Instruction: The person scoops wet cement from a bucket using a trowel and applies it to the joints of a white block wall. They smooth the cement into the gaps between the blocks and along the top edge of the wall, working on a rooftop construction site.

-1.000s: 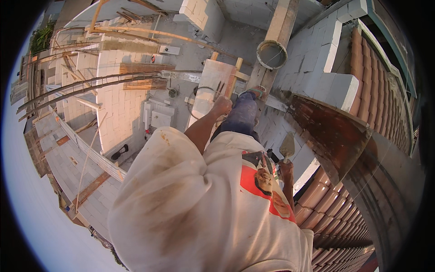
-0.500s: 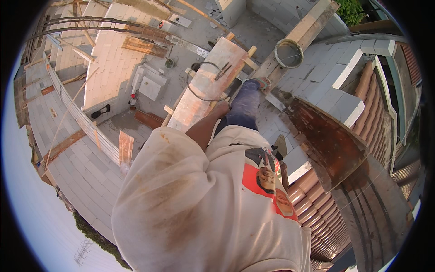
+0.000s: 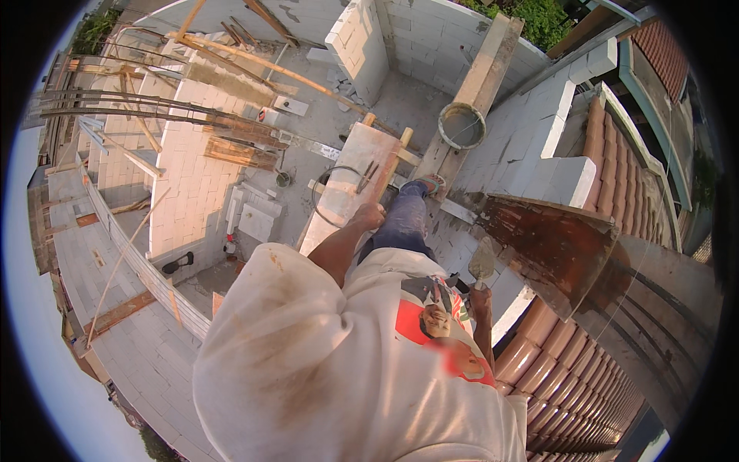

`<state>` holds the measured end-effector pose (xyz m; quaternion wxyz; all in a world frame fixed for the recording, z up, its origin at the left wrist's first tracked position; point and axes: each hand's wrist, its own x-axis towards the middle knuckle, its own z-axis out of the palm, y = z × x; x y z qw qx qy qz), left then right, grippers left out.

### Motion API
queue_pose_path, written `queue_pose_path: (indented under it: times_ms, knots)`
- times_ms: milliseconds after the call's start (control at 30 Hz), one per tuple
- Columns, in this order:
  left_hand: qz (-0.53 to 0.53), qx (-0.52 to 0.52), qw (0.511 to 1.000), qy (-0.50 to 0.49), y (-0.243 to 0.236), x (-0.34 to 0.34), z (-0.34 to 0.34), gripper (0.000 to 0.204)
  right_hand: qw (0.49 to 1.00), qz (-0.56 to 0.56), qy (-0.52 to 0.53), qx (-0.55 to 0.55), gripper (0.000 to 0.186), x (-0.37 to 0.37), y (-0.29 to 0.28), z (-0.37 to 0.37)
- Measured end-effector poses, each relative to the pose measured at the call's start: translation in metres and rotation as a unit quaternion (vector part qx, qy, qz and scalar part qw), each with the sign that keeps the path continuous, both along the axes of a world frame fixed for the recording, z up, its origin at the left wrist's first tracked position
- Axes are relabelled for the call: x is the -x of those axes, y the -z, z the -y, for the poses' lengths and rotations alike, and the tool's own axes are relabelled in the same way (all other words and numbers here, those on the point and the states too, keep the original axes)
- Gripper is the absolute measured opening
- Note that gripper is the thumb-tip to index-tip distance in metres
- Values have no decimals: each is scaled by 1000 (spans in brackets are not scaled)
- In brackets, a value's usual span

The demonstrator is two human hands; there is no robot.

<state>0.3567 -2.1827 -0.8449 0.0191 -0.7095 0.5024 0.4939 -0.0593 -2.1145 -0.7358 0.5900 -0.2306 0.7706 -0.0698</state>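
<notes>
The right hand (image 3: 480, 299) grips a trowel (image 3: 483, 260), out to the right of the leg (image 3: 404, 219). The left hand (image 3: 371, 215) is near a big board (image 3: 366, 146) (I cannot tell if it is closed on anything). A bucket (image 3: 463, 146) sits on a long plank (image 3: 491, 61).

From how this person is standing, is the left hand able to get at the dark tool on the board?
Probably yes: the left hand is close to the dark tool, and nothing bulky seems to stand between them on the board. The fingers look curled, though.
</notes>
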Motion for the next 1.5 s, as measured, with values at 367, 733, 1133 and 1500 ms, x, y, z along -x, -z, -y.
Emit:
queue_pose_path:
  times_ms: [367,733,1133,1500]
  knots:
    - [-10,-99,988,121,-61,46,75,42,998,-8,65,18,21,-10,39,-150]
    - [106,2,852,513,-163,113,68,57,987,-81,126,58,29,-39,129,-235]
    - [-145,-116,787,589,-201,91,71,41,961,-16,276,1,46,-76,97,-242]
    - [-241,-144,625,728,-151,99,114,28,896,-225,325,204,42,-35,24,-165]
